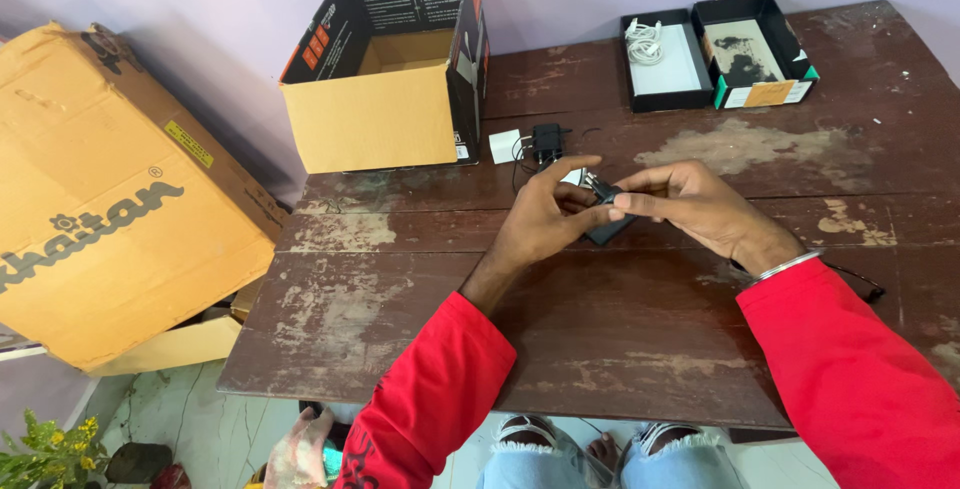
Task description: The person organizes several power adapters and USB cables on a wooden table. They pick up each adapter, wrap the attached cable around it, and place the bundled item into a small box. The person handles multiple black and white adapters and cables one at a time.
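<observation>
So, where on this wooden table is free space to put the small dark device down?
Bare wood lies on the table left of the left hand, along the near edge between the red sleeves, and right of the right hand. It is crowded behind the hands: charger, open cardboard box, two black trays.

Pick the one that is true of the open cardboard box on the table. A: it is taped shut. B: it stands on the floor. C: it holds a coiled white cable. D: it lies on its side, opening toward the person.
D: the cardboard box rests on the table with its flaps open and its empty inside showing.
</observation>
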